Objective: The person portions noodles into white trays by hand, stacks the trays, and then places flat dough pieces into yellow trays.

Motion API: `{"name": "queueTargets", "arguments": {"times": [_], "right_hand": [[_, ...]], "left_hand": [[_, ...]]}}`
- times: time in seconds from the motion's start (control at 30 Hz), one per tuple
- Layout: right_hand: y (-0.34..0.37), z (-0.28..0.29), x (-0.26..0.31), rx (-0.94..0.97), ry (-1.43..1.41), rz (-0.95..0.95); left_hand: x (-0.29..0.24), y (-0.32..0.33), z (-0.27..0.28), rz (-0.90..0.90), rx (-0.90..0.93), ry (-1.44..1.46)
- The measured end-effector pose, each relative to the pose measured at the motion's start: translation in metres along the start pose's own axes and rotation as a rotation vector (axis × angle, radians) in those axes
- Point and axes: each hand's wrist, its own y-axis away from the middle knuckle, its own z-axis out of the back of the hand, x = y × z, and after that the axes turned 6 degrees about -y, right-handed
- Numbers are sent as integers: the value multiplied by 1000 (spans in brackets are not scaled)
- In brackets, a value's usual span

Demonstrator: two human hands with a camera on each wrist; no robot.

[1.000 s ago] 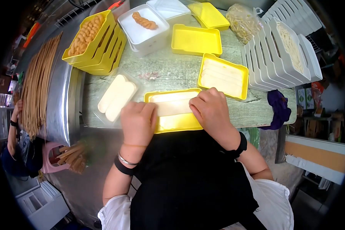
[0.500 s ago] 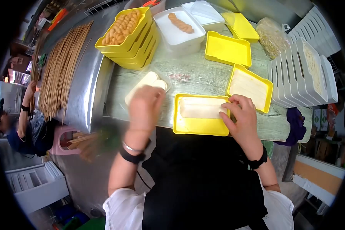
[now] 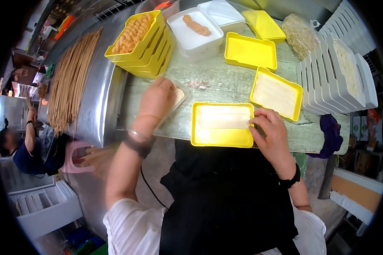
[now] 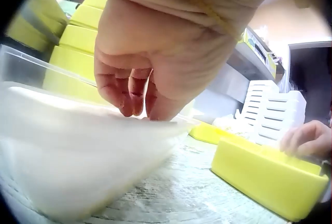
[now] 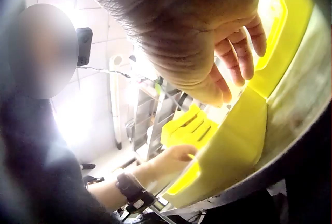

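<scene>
My left hand [image 3: 157,98] reaches into a clear container [image 3: 181,97] of pale dough strips, covering most of it. In the left wrist view, the fingers of this hand [image 4: 150,58] point down behind the wall of the container [image 4: 78,151]; whether their tips pinch dough is hidden. A yellow tray [image 3: 222,138] lies flat at the table's front edge with pale strips [image 3: 224,118] side by side along its far half. At its right end my right hand [image 3: 271,134] rests with loosely bent, spread fingers. The right wrist view shows this hand [image 5: 207,42] over the tray's rim [image 5: 228,146].
Another yellow tray [image 3: 276,96] of strips adjoins behind right, with an empty one [image 3: 250,51] beyond. Stacked yellow trays [image 3: 151,53] and a white box [image 3: 195,34] stand back left. White trays [image 3: 332,76] and a purple cloth [image 3: 330,135] are right. Sticks [image 3: 74,80] lie left; another person [image 3: 30,144] is beyond.
My left hand has let go of the strip in the front tray and moved left to the clear container. My right hand has stayed by the tray's right end, its fingers loosened.
</scene>
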Motion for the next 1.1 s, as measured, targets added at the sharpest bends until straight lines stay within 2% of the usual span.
{"name": "queueTargets", "arguments": {"times": [0.2, 0.3, 0.4, 0.5, 0.57, 0.63, 0.8, 0.9, 0.97, 1.0, 1.1], "right_hand": [[-1, 0, 3, -15, -37, 21], [0, 1, 3, -13, -34, 22], [1, 2, 2, -14, -36, 27], [0, 2, 3, -15, -37, 38], [0, 1, 4, -10, -50, 42], [0, 0, 6, 2, -56, 44], [-5, -2, 14, 38, -112, 61], [-14, -7, 17, 125, -282, 70], [-31, -10, 35, 252, -456, -33], [-38, -13, 46, 312, -535, -89], [-55, -32, 71, 246, -873, -143]], "left_hand": [[5, -2, 5, -13, 84, 15], [10, 1, 5, -72, 39, 27], [13, 5, 18, 68, 166, 328], [40, 21, 21, 176, 272, 766], [62, 34, 27, 209, 199, 855], [53, 44, 47, 266, 134, 900], [26, 67, 110, 22, 14, 700], [-1, 70, 138, -50, -145, 769], [-20, 64, 148, -82, -255, 875], [-32, 61, 150, -52, -254, 927], [-62, 50, 140, 11, -200, 1180]]}}
